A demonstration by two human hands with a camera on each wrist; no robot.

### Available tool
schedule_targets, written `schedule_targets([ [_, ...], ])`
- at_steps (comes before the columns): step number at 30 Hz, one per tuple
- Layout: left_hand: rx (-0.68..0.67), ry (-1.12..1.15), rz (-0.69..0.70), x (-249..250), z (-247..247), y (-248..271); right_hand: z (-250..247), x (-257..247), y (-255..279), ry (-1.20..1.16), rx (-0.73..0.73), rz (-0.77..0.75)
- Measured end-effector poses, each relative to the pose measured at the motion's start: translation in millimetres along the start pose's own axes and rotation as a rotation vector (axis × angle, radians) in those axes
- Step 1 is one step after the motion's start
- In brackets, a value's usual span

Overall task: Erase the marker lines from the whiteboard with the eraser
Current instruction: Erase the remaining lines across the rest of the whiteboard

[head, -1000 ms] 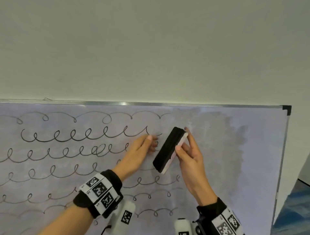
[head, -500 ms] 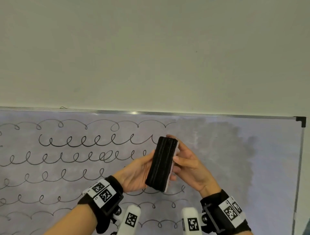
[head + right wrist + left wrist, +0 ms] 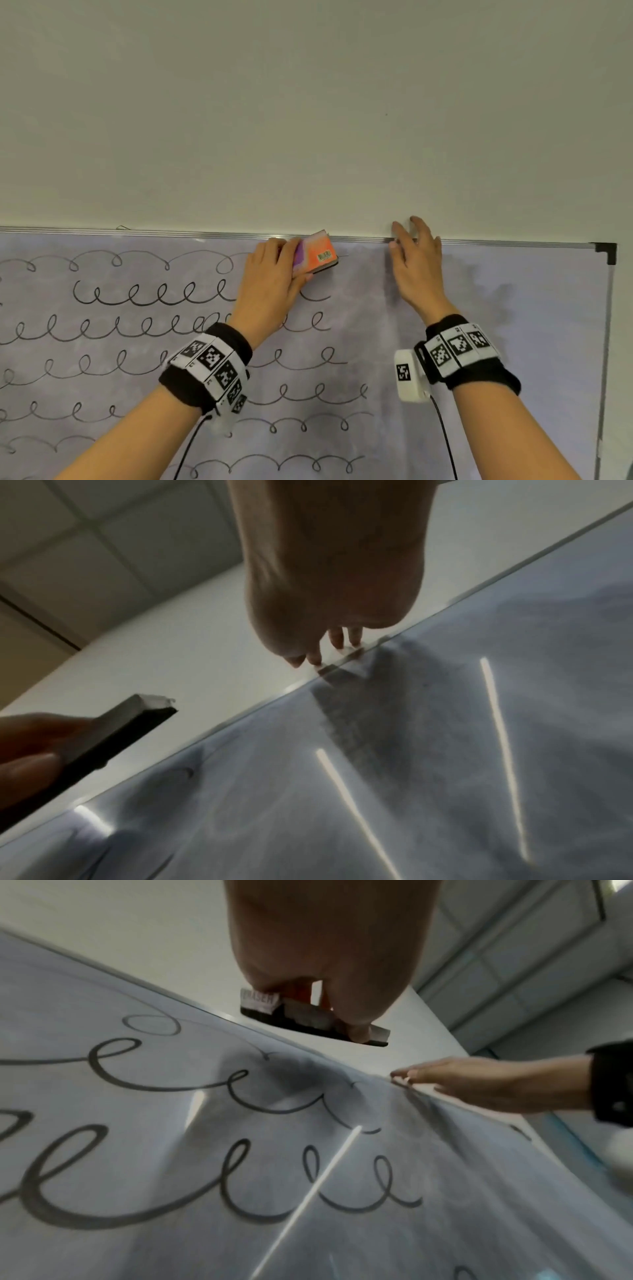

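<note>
The whiteboard (image 3: 513, 342) hangs on a pale wall, with rows of black looping marker lines (image 3: 154, 294) over its left and middle. Its right part is smeared grey. My left hand (image 3: 274, 274) grips the eraser (image 3: 317, 255), orange back toward me and black felt toward the board, just under the top frame at the end of the first row. In the left wrist view the eraser (image 3: 308, 1020) shows its black felt edge below my fingers. My right hand (image 3: 414, 253) rests with straight fingers on the board's top frame (image 3: 513, 244), holding nothing.
The board's right frame and black corner cap (image 3: 606, 251) lie at the far right. Bare wall (image 3: 308, 120) fills everything above the board. Ceiling panels (image 3: 85, 534) show in the right wrist view.
The eraser passed from my right hand to my left, which turned it felt-down and raised it to the top of the board. My right hand moved up-right onto the frame.
</note>
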State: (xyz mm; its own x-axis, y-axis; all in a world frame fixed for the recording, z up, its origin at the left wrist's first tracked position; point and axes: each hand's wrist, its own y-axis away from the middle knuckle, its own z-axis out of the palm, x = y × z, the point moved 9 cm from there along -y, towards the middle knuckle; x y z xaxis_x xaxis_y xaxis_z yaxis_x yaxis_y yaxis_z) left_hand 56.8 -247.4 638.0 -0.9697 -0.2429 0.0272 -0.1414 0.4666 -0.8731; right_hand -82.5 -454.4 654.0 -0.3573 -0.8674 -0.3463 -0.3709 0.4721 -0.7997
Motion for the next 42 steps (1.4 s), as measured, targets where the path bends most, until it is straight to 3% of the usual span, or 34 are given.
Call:
schedule_targets([
  [4,0.077,-0.209,0.121,14,4,-9,4,4,10,0.076,0.071,-0.057],
  [9,0.053,-0.273,0.157,25,28,1,1,11,12,0.000,0.121,-0.063],
  [14,-0.048,-0.301,0.367,46,53,34,2,14,11,-0.010,0.139,-0.078],
  [21,0.014,-0.235,0.099,18,29,-12,2,15,13,-0.024,0.167,-0.082],
  [26,-0.106,-0.249,0.345,54,55,7,3,15,13,-0.060,0.186,-0.067],
  [32,0.002,-0.195,0.098,35,43,-16,1,17,14,-0.071,0.176,-0.077],
  [36,-0.085,-0.188,0.257,58,59,1,2,17,13,-0.089,0.204,-0.056],
  [38,-0.074,-0.202,0.266,55,55,3,1,15,13,-0.093,0.213,-0.064],
  [42,0.070,-0.138,0.044,19,22,-13,-1,17,14,-0.106,0.212,-0.071],
])
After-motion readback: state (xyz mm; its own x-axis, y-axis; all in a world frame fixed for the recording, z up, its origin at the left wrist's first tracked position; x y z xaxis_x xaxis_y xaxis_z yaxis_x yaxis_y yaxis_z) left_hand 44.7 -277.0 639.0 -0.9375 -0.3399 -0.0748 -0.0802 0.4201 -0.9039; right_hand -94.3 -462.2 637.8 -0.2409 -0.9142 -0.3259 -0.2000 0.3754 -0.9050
